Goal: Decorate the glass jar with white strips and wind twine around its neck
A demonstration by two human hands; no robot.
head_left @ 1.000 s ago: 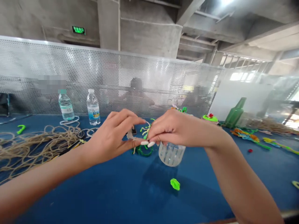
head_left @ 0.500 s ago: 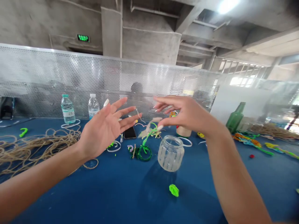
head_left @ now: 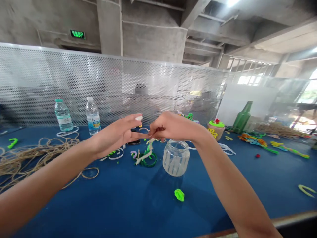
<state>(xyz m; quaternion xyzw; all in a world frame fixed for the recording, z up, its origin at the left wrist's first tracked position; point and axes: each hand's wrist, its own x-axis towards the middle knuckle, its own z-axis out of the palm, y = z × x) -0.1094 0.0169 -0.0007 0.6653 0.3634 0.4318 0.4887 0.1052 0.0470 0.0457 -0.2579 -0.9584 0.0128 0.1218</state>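
One finger of the left hand [head_left: 112,137], thumb spread apart, was pinched by fingers of the right hand [head_left: 172,125]; a glass jar [head_left: 175,162] stood below those fingers.

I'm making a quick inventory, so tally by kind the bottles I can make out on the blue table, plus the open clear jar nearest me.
Capped clear bottles: 2, the teal-capped bottle and the white-capped bottle
Green bottles: 1, the green bottle
Open clear jar: 1
Total: 4, leaving out the blurred far right
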